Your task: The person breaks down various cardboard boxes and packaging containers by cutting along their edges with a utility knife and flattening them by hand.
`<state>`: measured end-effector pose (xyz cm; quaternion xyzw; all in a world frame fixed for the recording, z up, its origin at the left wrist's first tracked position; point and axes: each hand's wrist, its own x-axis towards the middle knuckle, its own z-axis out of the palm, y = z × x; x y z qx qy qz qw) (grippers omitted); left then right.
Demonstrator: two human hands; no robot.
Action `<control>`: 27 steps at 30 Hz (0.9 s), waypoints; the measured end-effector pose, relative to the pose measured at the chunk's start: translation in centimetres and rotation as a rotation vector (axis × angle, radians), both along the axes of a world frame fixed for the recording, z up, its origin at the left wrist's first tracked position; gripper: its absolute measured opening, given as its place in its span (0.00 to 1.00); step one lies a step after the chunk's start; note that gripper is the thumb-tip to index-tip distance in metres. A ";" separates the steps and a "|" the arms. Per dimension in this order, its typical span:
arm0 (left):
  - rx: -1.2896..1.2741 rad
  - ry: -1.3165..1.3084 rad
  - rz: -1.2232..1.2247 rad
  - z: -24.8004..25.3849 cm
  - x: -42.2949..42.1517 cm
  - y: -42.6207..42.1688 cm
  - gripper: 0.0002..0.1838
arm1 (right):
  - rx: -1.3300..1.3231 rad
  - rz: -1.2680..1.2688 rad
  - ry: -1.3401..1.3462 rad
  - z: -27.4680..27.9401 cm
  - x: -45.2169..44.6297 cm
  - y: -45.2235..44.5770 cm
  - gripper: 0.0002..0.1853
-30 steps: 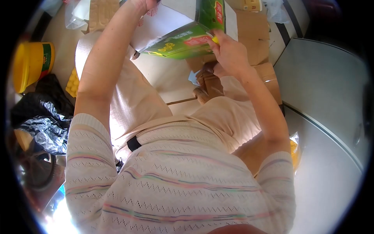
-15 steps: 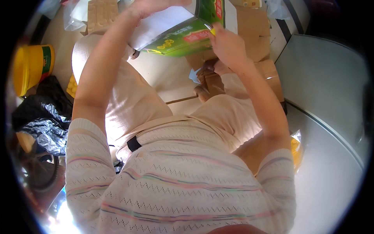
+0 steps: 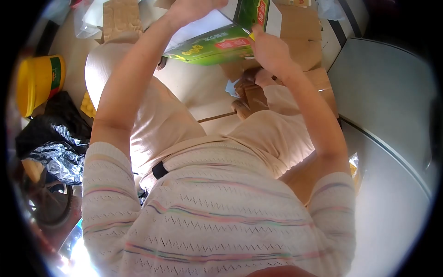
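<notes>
A green printed carton (image 3: 217, 48) with white inner faces is tilted above the floor at the top of the head view. My left hand (image 3: 196, 10) grips its upper edge, fingers closed and partly cut off by the frame. My right hand (image 3: 272, 51) is closed around a small yellow-handled knife (image 3: 252, 35), held against the carton's corner edge. Most of the handle is hidden in my fist, and only a little of the blade shows.
Flattened brown cardboard (image 3: 300, 34) lies beyond my right arm. A yellow bucket (image 3: 39, 85) and a black plastic bag (image 3: 60, 134) are at the left. A grey cabinet-like surface (image 3: 383, 87) stands at the right. My legs frame the floor.
My left hand has shifted right along the carton's top. The carton has moved slightly up and right. The knife's blade shows less and sits closer to the carton's edge.
</notes>
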<state>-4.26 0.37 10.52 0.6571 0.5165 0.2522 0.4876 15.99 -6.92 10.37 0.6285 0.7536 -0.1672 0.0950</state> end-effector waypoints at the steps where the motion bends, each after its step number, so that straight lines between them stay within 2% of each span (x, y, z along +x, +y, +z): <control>1: -0.012 0.016 0.001 0.1 0.1 -0.1 0.16 | 0.002 0.011 0.006 0.0 0.1 -0.1 0.13; 4: -0.010 0.108 0.003 0.4 0.3 -0.5 0.16 | 0.003 0.018 0.022 -0.2 0.6 -0.7 0.10; 7: -0.060 0.091 -0.029 0.2 0.7 -0.8 0.18 | 0.001 0.005 0.021 -1.4 1.7 -1.3 0.09; 11: 0.158 0.032 -0.106 -3.7 1.8 -0.4 0.18 | -0.020 0.021 -0.009 -0.8 2.0 -1.9 0.09; 14: 0.030 -0.030 -0.074 -3.4 1.6 -0.3 0.18 | -0.044 -0.003 -0.003 -0.2 0.8 -1.6 0.09; 15: -0.010 0.055 -0.063 -2.9 1.5 -0.3 0.19 | -0.047 -0.018 0.004 -0.3 0.7 -1.5 0.09; 19: 0.019 -0.061 -0.009 -3.5 1.2 -0.3 0.19 | -0.069 -0.042 0.049 -1.4 1.6 -2.0 0.12; 21: 0.082 -0.053 0.083 -2.0 -0.3 0.6 0.20 | -0.110 -0.043 0.007 -1.8 3.8 -3.0 0.14; 23: -0.015 -0.202 0.241 0.3 -4.0 2.6 0.21 | -0.049 -0.087 0.033 -8.2 13.8 -7.3 0.16; 24: -0.047 -0.256 0.300 0.9 -5.5 3.4 0.21 | -0.080 -0.162 -0.113 -8.2 14.9 -7.8 0.14; 25: -0.065 -0.211 0.298 1.3 -5.8 3.3 0.22 | -0.120 -0.223 -0.260 -7.6 14.7 -7.9 0.13; 26: -0.052 -0.069 0.246 1.6 -5.0 3.3 0.23 | -0.091 -0.249 -0.248 -7.2 14.4 -7.6 0.12; 27: -0.078 0.279 0.158 2.4 -4.8 3.1 0.25 | -0.039 -0.274 -0.239 -6.5 14.6 -6.0 0.11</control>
